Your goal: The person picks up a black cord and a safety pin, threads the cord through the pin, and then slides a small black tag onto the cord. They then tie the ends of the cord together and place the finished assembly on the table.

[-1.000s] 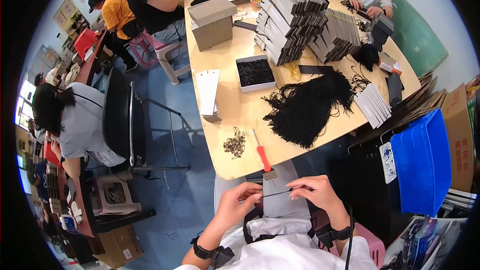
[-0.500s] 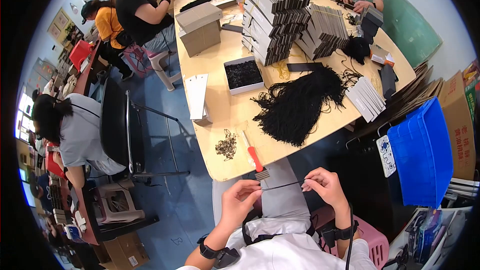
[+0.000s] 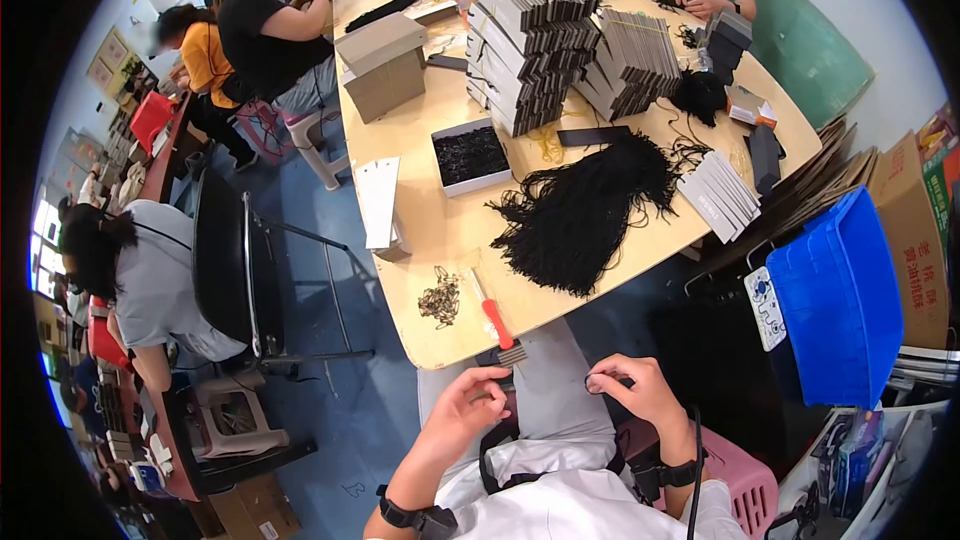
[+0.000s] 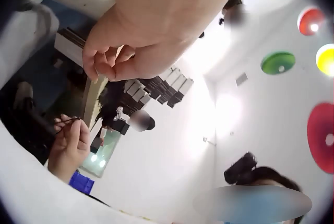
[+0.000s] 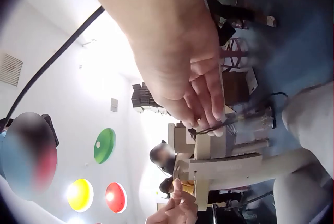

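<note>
My right hand (image 3: 635, 390) pinches a thin black cord (image 5: 211, 129) between thumb and fingertips, above my lap. One end of it trails from the fingers in the right wrist view. To the left, at about the same height, my left hand (image 3: 462, 412) is raised with its index finger extended and the others loosely bent. No cord shows between its fingers. Just beyond the hands, a red-handled tool (image 3: 496, 324) lies at the table edge, with a pronged metal piece (image 3: 512, 354) jutting over my lap. Left of the tool sits a small heap of brassy loops (image 3: 438, 300).
On the table (image 3: 430, 240) lie a big bundle of black cords (image 3: 590, 215), a box of black pieces (image 3: 472, 158), white cards (image 3: 718, 195) and tall stacks of grey-white boards (image 3: 530, 30). A blue bin (image 3: 838, 300) stands at right. Other people sit around.
The cord was stretched between both hands; now only the right hand holds it, and the left fingers have come off it. The head view has turned slightly right.
</note>
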Action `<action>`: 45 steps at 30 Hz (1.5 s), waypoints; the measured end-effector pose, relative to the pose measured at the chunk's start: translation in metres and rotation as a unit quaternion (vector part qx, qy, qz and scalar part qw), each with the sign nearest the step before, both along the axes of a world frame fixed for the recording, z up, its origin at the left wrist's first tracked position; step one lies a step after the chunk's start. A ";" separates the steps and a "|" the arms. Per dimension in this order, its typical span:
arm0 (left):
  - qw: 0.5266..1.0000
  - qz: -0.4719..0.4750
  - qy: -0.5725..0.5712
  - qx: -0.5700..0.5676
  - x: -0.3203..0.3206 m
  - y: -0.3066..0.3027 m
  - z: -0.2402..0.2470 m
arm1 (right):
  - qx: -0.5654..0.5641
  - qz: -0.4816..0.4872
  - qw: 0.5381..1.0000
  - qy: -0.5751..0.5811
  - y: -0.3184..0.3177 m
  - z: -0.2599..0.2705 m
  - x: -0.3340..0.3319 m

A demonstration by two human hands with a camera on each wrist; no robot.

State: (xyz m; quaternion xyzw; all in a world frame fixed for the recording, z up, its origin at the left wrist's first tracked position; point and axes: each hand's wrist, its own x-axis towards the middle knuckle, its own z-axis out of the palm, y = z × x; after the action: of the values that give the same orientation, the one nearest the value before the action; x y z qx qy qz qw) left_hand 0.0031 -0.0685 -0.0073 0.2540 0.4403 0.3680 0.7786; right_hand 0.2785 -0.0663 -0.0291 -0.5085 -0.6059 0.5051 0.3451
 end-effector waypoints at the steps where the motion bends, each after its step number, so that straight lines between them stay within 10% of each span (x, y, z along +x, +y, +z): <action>1: 0.999 -0.013 0.020 0.024 -0.002 -0.002 -0.001 | 0.001 0.008 1.000 -0.006 0.000 0.004 0.003; 6: 0.983 -0.090 0.086 0.137 0.009 -0.006 -0.003 | -0.008 0.014 0.998 0.056 -0.002 0.025 -0.003; 13: 0.824 -0.165 0.251 0.481 0.037 -0.002 -0.003 | 0.021 0.010 0.983 0.182 -0.006 0.040 -0.017; 17: 0.889 -0.236 0.213 0.329 0.035 -0.008 -0.009 | 0.025 -0.016 0.981 0.194 -0.006 0.038 -0.016; 20: 0.922 -0.120 0.219 0.297 0.039 -0.012 -0.016 | 0.008 -0.051 0.979 0.197 -0.007 0.033 -0.009; 26: 0.802 0.000 0.452 0.392 0.023 -0.011 -0.002 | -0.013 -0.024 0.995 0.093 -0.008 0.029 -0.004; 28: 0.828 0.023 0.403 0.389 0.021 -0.012 -0.005 | -0.015 -0.025 0.996 0.090 -0.009 0.025 -0.005; 30: 0.981 0.160 -0.078 0.076 0.021 -0.012 -0.008 | -0.017 0.005 0.997 0.080 -0.009 0.021 -0.004; 34: 0.966 0.101 -0.238 -0.031 0.009 0.000 0.003 | -0.030 0.048 0.996 0.073 -0.007 0.023 -0.006; 45: 0.995 -0.049 0.039 0.083 -0.011 0.005 0.000 | 0.042 0.194 0.978 -0.067 0.005 0.032 -0.007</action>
State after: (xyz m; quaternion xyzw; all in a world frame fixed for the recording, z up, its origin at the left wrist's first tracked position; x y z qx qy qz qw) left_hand -0.0083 -0.0639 -0.0070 0.3531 0.4256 0.3547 0.7539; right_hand 0.2713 -0.0617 0.0029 -0.3997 -0.7352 0.5013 0.2201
